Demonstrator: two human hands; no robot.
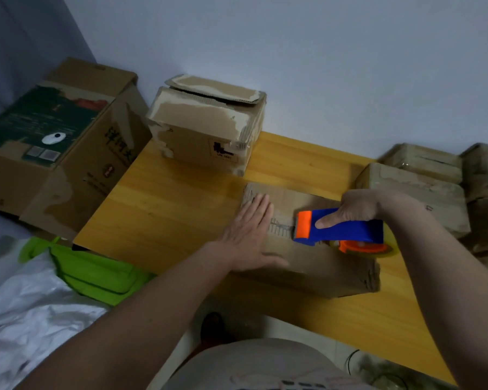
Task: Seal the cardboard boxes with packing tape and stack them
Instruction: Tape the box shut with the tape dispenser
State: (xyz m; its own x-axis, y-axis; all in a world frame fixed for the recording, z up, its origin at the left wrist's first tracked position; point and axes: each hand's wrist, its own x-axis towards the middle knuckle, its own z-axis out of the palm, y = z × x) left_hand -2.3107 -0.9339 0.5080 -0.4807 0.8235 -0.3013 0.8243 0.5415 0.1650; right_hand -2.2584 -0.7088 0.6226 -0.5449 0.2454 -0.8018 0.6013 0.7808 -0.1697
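A flat cardboard box (321,266) lies on the wooden table (158,209) in front of me. My left hand (248,235) presses flat on the box's left end, fingers straight. My right hand (358,206) grips a blue and orange tape dispenser (347,229), whose orange front end rests on the box's top along its middle seam. The tape roll (366,247) sits at the dispenser's right end.
A worn smaller box (206,128) stands at the table's far side by the wall. A large printed box (59,153) lies to the left. Several taped boxes (423,192) are piled at the right. A green bin (93,271) and white plastic sheet (26,313) lie lower left.
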